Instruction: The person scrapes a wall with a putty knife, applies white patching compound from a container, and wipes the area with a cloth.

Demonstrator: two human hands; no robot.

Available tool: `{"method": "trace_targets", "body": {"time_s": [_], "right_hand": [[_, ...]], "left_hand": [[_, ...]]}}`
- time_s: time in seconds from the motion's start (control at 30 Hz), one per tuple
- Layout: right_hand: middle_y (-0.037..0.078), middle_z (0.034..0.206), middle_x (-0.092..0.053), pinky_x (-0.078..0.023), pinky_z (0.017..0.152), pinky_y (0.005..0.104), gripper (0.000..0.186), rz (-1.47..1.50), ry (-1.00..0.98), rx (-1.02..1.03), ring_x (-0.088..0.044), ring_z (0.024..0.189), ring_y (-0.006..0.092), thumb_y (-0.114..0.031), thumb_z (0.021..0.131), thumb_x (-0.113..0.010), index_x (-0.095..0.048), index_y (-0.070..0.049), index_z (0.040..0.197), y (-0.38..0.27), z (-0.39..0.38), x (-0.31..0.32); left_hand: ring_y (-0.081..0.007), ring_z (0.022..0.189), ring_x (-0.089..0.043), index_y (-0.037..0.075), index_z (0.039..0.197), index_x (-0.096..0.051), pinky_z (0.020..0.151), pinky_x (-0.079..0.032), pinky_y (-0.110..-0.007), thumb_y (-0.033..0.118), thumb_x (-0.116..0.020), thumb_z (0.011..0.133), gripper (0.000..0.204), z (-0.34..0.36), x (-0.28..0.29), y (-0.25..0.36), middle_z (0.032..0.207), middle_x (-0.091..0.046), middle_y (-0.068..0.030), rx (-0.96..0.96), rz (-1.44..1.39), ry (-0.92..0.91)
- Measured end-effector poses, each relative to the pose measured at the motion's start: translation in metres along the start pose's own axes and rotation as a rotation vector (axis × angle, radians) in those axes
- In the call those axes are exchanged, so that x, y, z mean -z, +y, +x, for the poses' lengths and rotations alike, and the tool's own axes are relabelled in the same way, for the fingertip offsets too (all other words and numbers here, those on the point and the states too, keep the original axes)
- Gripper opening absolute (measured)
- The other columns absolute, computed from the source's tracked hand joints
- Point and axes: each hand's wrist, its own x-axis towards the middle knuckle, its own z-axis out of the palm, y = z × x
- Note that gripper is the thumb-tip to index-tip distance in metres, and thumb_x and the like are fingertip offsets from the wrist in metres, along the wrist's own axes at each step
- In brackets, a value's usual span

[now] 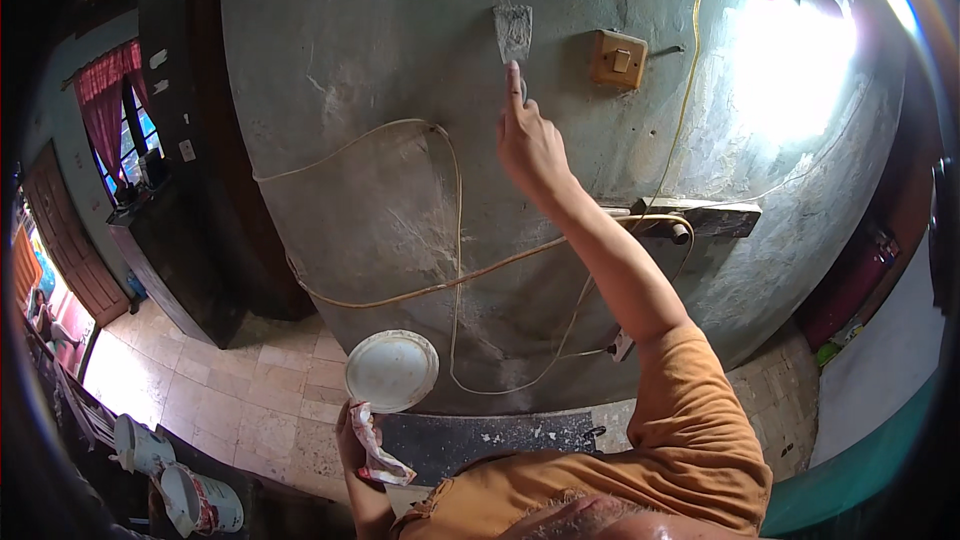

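Right hand (530,140): I am gripping a scraper (514,30), blade up at the grey wall (380,60) | Left hand (350,435): I am clutching a crumpled packet (376,452), round lid (392,370) adjoining.

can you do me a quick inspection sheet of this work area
Surface: grey-green wall, patchy, with cracks and pale stains.
Job's things: scraper with smeared blade, up at the wall; white round lid; crumpled white-and-red packet.
Clutter: two white buckets, lower left.
Hands: right hand holds the scraper, one finger stretched toward the blade; left hand holds the packet, close to the lid.
Cables: yellow cable down the wall; thicker cable looping behind the right forearm.
Surroundings: wall switch, dark cabinet, red curtains, tiled floor.
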Motion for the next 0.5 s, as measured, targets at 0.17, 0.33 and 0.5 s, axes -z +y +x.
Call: {"method": "trace_targets", "body": {"time_s": [0.17, 0.33, 0.5], "right_hand": [[0.027, 0.085, -0.063, -0.056, 0.057, 0.0525, 0.075, 0.031, 0.187, 0.02, -0.066, 0.064, 0.0426, -0.015, 0.096, -0.053, -0.016, -0.001, 0.159, 0.022, 0.04, 0.029], [0.028, 0.086, -0.064, -0.056, 0.06, 0.0522, 0.078, -0.025, 0.066, -0.076, -0.067, 0.068, 0.0432, -0.017, 0.095, -0.056, -0.015, 0.0, 0.159, 0.008, 0.043, 0.028], [0.028, 0.088, -0.062, -0.056, 0.06, 0.0527, 0.075, 0.054, -0.043, -0.008, -0.067, 0.068, 0.0437, -0.014, 0.097, -0.052, -0.013, 0.0, 0.159, 0.007, -0.005, 0.016]], "left_hand": [[-0.0149, 0.061, -0.064, 0.007, 0.118, -0.064, 0.049, -0.054, -0.028, 0.036, -0.053, 0.104, 0.033, 0.006, 0.002, 0.063, 0.091, -0.067, -0.0057, 0.568, -0.785, -0.085], [-0.0154, 0.055, -0.062, 0.006, 0.117, -0.064, 0.04, -0.048, -0.025, 0.036, -0.051, 0.105, 0.035, 0.0, 0.005, 0.035, 0.088, -0.068, -0.0066, 0.499, -0.61, 0.066], [-0.0161, 0.056, -0.063, 0.006, 0.115, -0.064, 0.039, -0.048, -0.027, 0.037, -0.052, 0.105, 0.034, -0.002, 0.0, 0.062, 0.089, -0.069, -0.0079, 0.509, -0.719, -0.02]]}}
